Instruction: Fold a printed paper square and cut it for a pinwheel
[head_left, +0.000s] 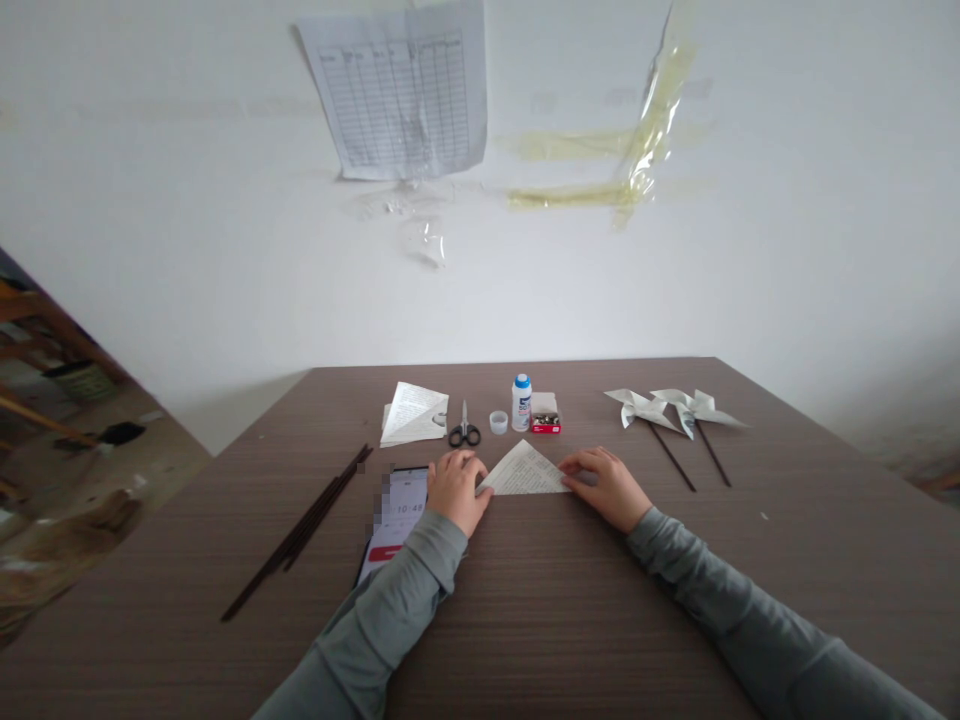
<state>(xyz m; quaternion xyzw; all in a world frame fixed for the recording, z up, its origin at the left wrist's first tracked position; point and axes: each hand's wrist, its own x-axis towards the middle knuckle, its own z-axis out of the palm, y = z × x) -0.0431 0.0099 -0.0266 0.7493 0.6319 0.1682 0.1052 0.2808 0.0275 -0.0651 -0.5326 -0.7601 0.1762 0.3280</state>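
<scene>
A printed sheet folded into a triangle [525,470] lies flat on the brown table [525,620]. My left hand [457,490] presses its left corner with fingers curled together. My right hand [607,485] pins the right corner, its fingers also closed down on the paper. Both sleeves are grey-green.
Behind the triangle stand a stack of folded paper [412,412], black scissors [464,432], a small cap [499,421], a glue bottle [522,402] and a box of pins [545,413]. Two paper pinwheels [675,412] lie at right; dark sticks [307,525] and a phone [394,520] at left.
</scene>
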